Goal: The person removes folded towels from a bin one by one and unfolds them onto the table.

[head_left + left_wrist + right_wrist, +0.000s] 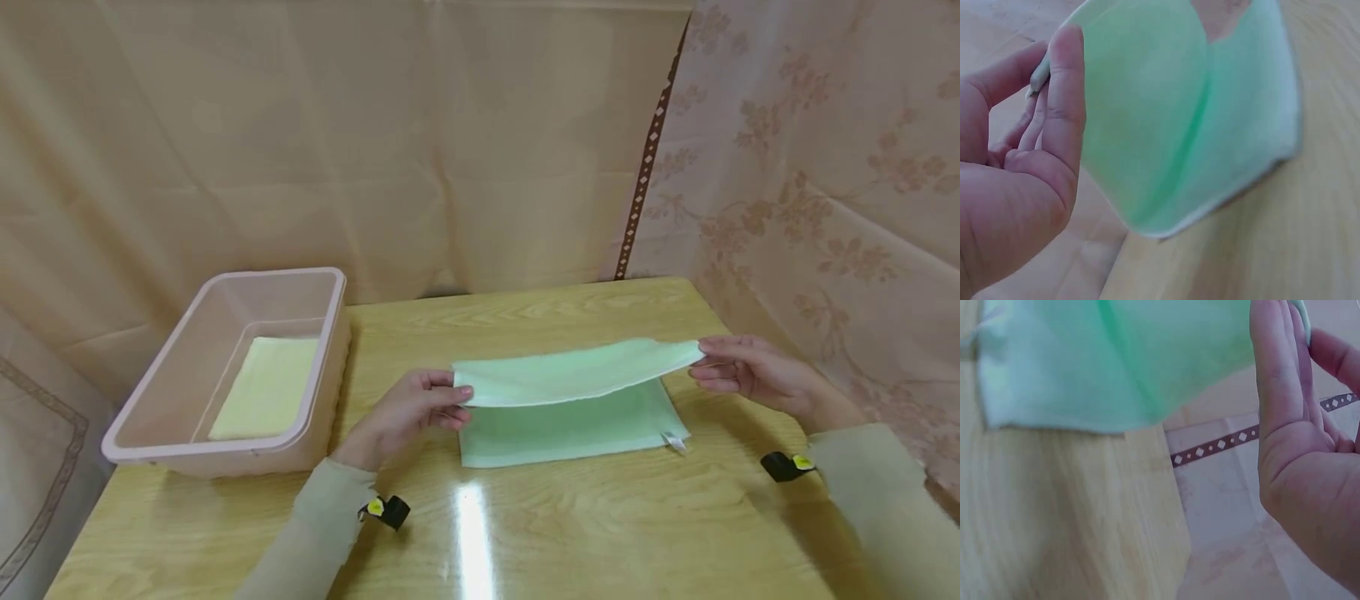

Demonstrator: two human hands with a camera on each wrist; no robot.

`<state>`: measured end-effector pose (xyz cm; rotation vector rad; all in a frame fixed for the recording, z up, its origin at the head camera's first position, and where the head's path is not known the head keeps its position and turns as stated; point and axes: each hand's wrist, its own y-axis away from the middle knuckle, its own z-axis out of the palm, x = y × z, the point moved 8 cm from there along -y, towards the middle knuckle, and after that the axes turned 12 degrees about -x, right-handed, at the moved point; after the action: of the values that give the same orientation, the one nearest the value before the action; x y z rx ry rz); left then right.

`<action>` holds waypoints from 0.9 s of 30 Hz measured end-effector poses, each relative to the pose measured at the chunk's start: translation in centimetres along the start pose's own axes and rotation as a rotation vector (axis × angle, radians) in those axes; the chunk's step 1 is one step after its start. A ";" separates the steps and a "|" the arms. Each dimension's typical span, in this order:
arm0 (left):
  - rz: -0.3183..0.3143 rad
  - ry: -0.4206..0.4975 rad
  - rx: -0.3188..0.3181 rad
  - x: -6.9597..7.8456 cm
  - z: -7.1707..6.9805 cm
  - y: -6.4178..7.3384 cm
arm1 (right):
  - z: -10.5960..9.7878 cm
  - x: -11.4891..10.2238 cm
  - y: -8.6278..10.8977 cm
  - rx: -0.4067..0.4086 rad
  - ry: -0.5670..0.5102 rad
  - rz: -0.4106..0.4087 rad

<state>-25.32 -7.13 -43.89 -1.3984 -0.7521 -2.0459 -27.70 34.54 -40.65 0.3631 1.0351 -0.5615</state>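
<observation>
A mint-green towel (pixel 562 429) lies on the wooden table, its upper layer lifted off the lower one like a flap. My left hand (pixel 408 414) pinches the near left corner of that raised layer between thumb and fingers. At the opposite end, my right hand (pixel 757 375) pinches the right corner. In the left wrist view the towel (pixel 1147 106) hangs from the fingertips and bends at a fold down to the table. The right wrist view shows the towel (pixel 1060 375) from the other end. A small white tag (pixel 675 442) sticks out at the lower layer's near right corner.
Left of the towel stands a pale pink plastic basin (pixel 318 408), with a folded yellow cloth (pixel 270 387) on its bottom. The wooden table (pixel 600 525) has its back edge against a beige curtain (pixel 375 150). A floral curtain (pixel 832 167) hangs along the right side.
</observation>
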 end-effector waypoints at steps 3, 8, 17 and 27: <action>0.055 0.078 0.079 1.1 -1.1 -0.9 | -0.8 -0.9 -1.3 0.069 -0.018 -0.054; 0.143 0.224 0.213 2.7 -3.4 -2.8 | -2.4 -2.2 -3.9 0.169 -0.116 -0.128; 0.235 0.455 0.220 4.4 -7.1 -6.9 | -5.5 -3.5 -9.1 0.288 -0.368 -0.226; 0.149 0.606 0.179 3.0 -9.6 -9.5 | -8.3 -1.4 -11.9 0.421 -0.659 -0.265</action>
<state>-39.07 -7.71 -45.29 -0.6520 -0.5271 -2.0604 -41.20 29.79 -43.56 0.3726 0.3209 -1.0597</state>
